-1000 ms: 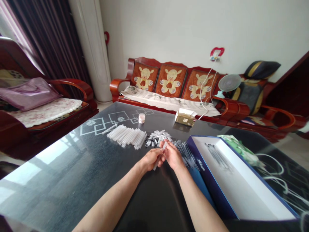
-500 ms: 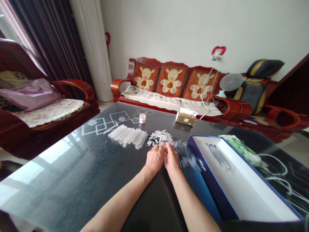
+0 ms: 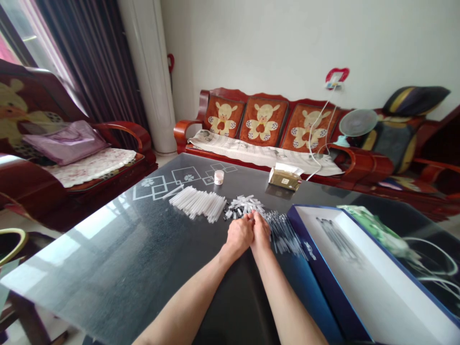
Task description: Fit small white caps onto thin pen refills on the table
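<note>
My left hand [image 3: 240, 235] and my right hand [image 3: 260, 231] are pressed together over the dark table, their fingers closed in a pinch. What they hold between the fingertips is too small and hidden to make out. Just beyond the fingers lies a heap of short white pieces [image 3: 247, 203], with small black pieces [image 3: 232, 212] at its left side. A row of long translucent white tubes [image 3: 197, 202] spreads to the left of that heap. Close to the right hand is a pile of thin dark rods with clear parts [image 3: 283, 230], resembling pen refills.
A blue box with a white inside [image 3: 373, 282] stands on the right, holding several thin dark rods [image 3: 338, 239]. Beyond it are a green-and-white packet [image 3: 377, 225] and white cords. A tissue box [image 3: 285, 178] and small round container [image 3: 219, 177] stand farther back on the table [image 3: 143, 268].
The view has swung a little left, so everything sits farther right. My hands have drawn closer together, and the whitish bit that showed at the fingertips is now mostly hidden.
</note>
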The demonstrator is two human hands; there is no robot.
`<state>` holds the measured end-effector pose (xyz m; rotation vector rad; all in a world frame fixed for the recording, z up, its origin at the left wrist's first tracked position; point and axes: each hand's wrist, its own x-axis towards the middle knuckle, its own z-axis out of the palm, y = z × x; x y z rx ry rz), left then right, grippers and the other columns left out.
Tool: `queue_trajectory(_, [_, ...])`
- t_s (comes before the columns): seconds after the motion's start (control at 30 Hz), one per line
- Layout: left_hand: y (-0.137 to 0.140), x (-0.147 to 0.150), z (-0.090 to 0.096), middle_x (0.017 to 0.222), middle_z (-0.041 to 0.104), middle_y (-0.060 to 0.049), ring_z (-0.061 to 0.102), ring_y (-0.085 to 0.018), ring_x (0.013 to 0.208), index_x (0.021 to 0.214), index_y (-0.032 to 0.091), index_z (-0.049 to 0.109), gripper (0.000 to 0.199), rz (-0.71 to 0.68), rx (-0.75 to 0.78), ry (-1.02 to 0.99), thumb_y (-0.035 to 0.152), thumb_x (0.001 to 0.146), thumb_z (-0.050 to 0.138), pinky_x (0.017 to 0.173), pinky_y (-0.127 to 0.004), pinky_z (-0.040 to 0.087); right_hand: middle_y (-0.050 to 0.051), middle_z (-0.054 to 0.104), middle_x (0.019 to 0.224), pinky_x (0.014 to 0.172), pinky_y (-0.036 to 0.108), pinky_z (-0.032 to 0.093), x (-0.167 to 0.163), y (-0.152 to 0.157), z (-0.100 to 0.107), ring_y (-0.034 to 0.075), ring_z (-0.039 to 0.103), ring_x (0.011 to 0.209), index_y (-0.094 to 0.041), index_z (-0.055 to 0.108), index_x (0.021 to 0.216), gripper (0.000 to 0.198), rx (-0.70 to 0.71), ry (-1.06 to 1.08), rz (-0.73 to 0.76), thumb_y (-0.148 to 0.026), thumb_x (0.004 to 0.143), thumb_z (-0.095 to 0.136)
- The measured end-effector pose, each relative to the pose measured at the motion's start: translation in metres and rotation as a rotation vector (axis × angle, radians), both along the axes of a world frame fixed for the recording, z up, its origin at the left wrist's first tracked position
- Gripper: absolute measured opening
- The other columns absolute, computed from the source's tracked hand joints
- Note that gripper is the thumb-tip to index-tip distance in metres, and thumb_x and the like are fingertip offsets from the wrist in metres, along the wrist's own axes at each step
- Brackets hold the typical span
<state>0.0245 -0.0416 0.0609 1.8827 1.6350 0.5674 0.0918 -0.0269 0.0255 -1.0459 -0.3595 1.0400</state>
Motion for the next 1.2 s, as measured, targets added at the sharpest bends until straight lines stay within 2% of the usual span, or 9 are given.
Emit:
queue_trajectory(0.07, [0.002,-0.001,0.0,0.087,0.072,-0.013,0.069,-0.02,0.086,0.089,0.012,0.069,0.033,0.007,-0.071,-0.139,0.03,0.094,0.042,0.075,-0.026,0.05,-0.002,0.065,0.064,0.065,0.029,0.057,0.004,0.007,0.004,0.016,0.067,0.064,-0.018,0.061,0.082,0.025,0.007,0.025,-0.014,-0.04,0.073,0.067])
queue_trajectory(0.13, [0.001,-0.003,-0.006,0.077,0.071,-0.009,0.067,-0.016,0.068,0.085,0.012,0.069,0.036,0.009,-0.158,-0.257,0.029,0.094,0.038,0.064,-0.023,0.049,-0.005,0.06,0.059,0.063,0.026,0.056,0.017,0.015,0.011,0.012,0.064,0.059,-0.02,0.057,0.077,0.021,-0.001,0.053,-0.049,-0.04,0.076,0.064])
queue_trajectory(0.2, [-0.001,-0.008,-0.014,0.068,0.068,-0.006,0.061,-0.012,0.052,0.086,0.012,0.068,0.041,0.019,-0.215,-0.303,0.03,0.095,0.033,0.053,-0.021,0.046,-0.006,0.058,0.059,0.063,0.023,0.055,0.035,0.021,0.02,0.009,0.063,0.057,-0.02,0.054,0.077,0.02,-0.006,0.075,-0.079,-0.038,0.079,0.062])
queue_trajectory(0.27, [-0.003,-0.017,-0.021,0.065,0.066,-0.004,0.057,-0.01,0.047,0.088,0.013,0.068,0.041,0.042,-0.201,-0.32,0.031,0.096,0.032,0.05,-0.02,0.043,-0.005,0.062,0.064,0.063,0.022,0.055,0.052,0.019,0.028,0.008,0.064,0.06,-0.02,0.057,0.083,0.021,0.008,0.056,-0.078,-0.039,0.079,0.064])
queue_trajectory(0.37, [0.004,-0.039,-0.022,0.067,0.066,-0.003,0.061,-0.011,0.058,0.081,0.015,0.07,0.036,0.073,-0.027,-0.238,0.032,0.094,0.041,0.058,-0.02,0.044,0.0,0.068,0.072,0.058,0.022,0.054,0.063,0.0,0.027,0.012,0.067,0.064,-0.017,0.063,0.097,0.037,0.043,-0.188,-0.002,-0.046,0.075,0.069])
queue_trajectory(0.5, [0.036,-0.081,-0.014,0.088,0.068,-0.007,0.065,-0.017,0.082,0.088,0.019,0.072,0.033,0.189,0.256,0.138,0.035,0.094,0.044,0.074,-0.025,0.045,0.006,0.072,0.082,0.055,0.026,0.055,0.051,-0.044,0.002,0.018,0.069,0.07,-0.016,0.067,0.106,0.046,0.062,-0.702,0.155,-0.054,0.082,0.06])
queue_trajectory(0.7, [0.093,-0.138,-0.012,0.104,0.063,-0.012,0.062,-0.024,0.092,0.094,0.018,0.071,0.036,0.32,0.238,0.387,0.031,0.095,0.038,0.075,-0.034,0.047,0.01,0.07,0.095,0.074,0.028,0.057,0.028,-0.069,-0.031,0.02,0.069,0.087,-0.019,0.071,0.099,0.028,0.317,-1.204,0.265,-0.038,0.091,0.053])
queue_trajectory(0.97, [0.127,-0.163,-0.022,0.109,0.063,-0.014,0.059,-0.029,0.104,0.093,0.018,0.072,0.032,0.352,0.214,0.486,0.026,0.092,0.041,0.077,-0.035,0.048,0.007,0.069,0.091,0.074,0.025,0.055,0.027,-0.064,-0.035,0.017,0.068,0.083,-0.019,0.071,0.099,0.022,0.363,-1.359,0.225,-0.028,0.092,0.052])
queue_trajectory(1.2, [0.126,-0.163,-0.019,0.11,0.063,-0.014,0.056,-0.031,0.107,0.094,0.019,0.072,0.032,0.328,0.247,0.515,0.03,0.09,0.042,0.078,-0.037,0.048,0.008,0.068,0.092,0.073,0.026,0.055,0.027,-0.065,-0.034,0.017,0.068,0.081,-0.019,0.07,0.101,0.022,0.336,-1.352,0.224,-0.026,0.092,0.051])
